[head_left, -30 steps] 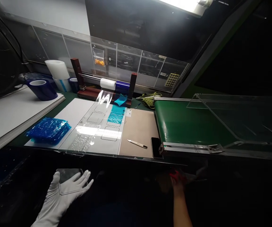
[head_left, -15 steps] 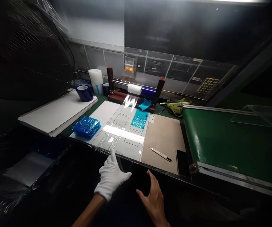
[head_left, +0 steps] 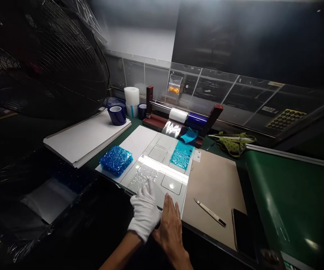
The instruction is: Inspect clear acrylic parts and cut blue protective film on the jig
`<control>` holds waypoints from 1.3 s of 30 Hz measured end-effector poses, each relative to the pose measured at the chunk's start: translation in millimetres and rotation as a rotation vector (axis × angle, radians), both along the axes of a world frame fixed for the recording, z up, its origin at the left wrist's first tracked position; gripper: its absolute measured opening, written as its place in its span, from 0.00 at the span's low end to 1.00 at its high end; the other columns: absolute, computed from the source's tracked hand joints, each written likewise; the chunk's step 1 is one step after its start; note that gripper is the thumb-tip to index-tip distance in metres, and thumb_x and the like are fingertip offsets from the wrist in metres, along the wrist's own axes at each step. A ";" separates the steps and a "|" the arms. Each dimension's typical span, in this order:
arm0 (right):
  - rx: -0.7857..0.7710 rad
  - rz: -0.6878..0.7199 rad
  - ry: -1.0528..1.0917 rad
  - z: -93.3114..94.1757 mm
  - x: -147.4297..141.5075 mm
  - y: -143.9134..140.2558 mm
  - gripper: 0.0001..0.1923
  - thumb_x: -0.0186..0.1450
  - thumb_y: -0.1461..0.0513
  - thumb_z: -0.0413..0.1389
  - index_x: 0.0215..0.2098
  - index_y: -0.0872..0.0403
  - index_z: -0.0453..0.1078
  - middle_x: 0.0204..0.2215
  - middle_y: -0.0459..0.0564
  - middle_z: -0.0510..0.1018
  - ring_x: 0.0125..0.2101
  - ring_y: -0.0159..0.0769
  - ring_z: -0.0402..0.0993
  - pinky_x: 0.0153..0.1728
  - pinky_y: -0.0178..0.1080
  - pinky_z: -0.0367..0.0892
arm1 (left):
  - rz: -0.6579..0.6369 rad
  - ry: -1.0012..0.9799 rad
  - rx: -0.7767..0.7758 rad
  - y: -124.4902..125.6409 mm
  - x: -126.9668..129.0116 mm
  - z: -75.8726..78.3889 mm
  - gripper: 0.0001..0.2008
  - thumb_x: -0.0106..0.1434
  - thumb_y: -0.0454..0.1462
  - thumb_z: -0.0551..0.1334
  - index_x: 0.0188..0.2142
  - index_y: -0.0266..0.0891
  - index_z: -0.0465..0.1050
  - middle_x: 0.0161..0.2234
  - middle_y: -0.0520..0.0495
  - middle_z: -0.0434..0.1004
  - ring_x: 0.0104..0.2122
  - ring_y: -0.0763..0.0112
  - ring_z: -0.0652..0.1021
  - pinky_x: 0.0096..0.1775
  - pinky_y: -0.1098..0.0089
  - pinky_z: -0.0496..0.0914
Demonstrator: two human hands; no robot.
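- Head view shows two hands side by side at the near edge of the desk [head_left: 224, 176].
- The left hand [head_left: 146, 210] wears a white glove. Its fingers are stretched flat and lie on a clear sheet [head_left: 142, 179] with a bubbled surface; it grips nothing.
- The right hand [head_left: 171, 224] is bare. It touches the left hand, its fingers are straight and close together, and the fingertips rest on the white template [head_left: 164, 170]. It holds nothing.
- The clear sheet lies on the near left part of the template, partly under the gloved fingers.
- A teal sheet [head_left: 181, 158] lies on the far right part of the template.
- A blue stack [head_left: 116, 160] of similar sheets is just left of the template.
- A knife [head_left: 209, 212] and a phone [head_left: 242, 233] lie on the brown mat to the right, well apart from the hands.
- A film roll [head_left: 188, 117] on its stand is behind the template, and a green belt [head_left: 294, 202] is at the far right.
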State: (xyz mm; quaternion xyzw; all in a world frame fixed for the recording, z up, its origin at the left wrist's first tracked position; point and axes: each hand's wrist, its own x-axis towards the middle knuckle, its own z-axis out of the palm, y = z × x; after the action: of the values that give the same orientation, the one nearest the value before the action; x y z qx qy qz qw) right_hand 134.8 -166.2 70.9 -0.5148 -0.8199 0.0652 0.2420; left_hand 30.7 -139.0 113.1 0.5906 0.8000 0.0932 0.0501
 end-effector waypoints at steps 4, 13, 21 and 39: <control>0.021 0.061 0.024 -0.5 -4.5 36.5 0.53 0.55 0.57 0.55 0.66 0.67 0.27 0.61 0.71 0.56 0.59 0.58 0.56 0.55 0.62 0.56 | -0.027 0.059 -0.048 29.9 -13.8 9.6 0.52 0.49 0.52 0.60 0.64 0.22 0.42 0.59 0.22 0.57 0.55 0.42 0.64 0.47 0.49 0.62; 0.106 0.026 -0.054 -13.0 -14.2 187.2 0.51 0.59 0.50 0.55 0.65 0.68 0.32 0.60 0.73 0.58 0.62 0.56 0.50 0.59 0.63 0.45 | 0.230 0.033 0.022 21.0 -96.1 -35.5 0.58 0.48 0.61 0.57 0.64 0.22 0.40 0.57 0.24 0.58 0.53 0.46 0.65 0.47 0.55 0.62; 0.109 0.070 -0.168 -44.7 -24.5 274.5 0.47 0.61 0.54 0.52 0.66 0.66 0.29 0.61 0.70 0.55 0.63 0.53 0.46 0.60 0.61 0.39 | 0.304 -0.095 -0.136 6.2 -105.9 -74.8 0.52 0.48 0.56 0.58 0.64 0.26 0.44 0.54 0.30 0.62 0.51 0.47 0.66 0.48 0.55 0.62; -0.020 0.105 -0.139 -59.1 -12.0 292.1 0.46 0.63 0.50 0.49 0.66 0.62 0.28 0.64 0.67 0.48 0.64 0.55 0.40 0.57 0.67 0.30 | 0.307 -0.104 -0.215 37.7 -109.9 -64.8 0.50 0.52 0.57 0.55 0.64 0.26 0.44 0.55 0.29 0.62 0.51 0.45 0.67 0.45 0.54 0.65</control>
State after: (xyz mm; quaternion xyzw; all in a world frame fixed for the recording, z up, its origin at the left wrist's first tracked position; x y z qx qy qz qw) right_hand 122.8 125.9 11.8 -0.4769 -0.8598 0.0502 0.1755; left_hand -79.2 -101.3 48.3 0.4471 0.8825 0.0441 0.1391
